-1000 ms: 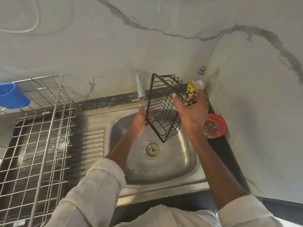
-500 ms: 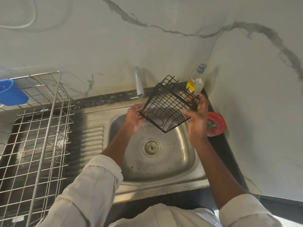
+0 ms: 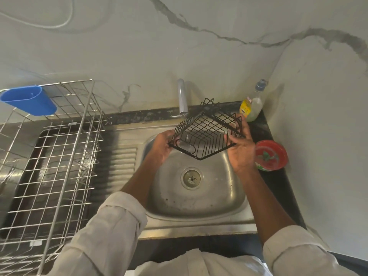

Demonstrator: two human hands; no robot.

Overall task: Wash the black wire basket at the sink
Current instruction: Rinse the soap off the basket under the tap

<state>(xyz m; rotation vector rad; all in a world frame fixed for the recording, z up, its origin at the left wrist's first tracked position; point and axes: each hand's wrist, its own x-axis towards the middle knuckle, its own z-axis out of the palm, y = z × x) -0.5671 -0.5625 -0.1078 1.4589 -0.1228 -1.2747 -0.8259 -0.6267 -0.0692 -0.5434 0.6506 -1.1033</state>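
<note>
The black wire basket (image 3: 205,134) is being held above the steel sink (image 3: 199,208), tilted w/ one corner pointing down twd the bowl, directly under the tap (image 3: 182,98). A thin stream of water is being run from the spout through the basket's wires. The basket's left edge is being gripped by the left hand (image 3: 161,148), fingers curled round the rim; the right side is being clasped by the right hand (image 3: 242,150), thumb over the rim & fingers spread along the outer wires. Both hands are being kept closed on the basket, none of it touching the sink.

The drain (image 3: 191,177) is being left uncovered below. A silver wire dish rack (image 3: 49,156) is being kept on the drainboard to the left, w/ a blue plastic cup (image 3: 29,100) hung on its back rail. A soap bottle (image 3: 253,104) is being kept in the rt back corner of the counter, just beside the basket, & a red bowl (image 3: 271,155) near the right wrist.
</note>
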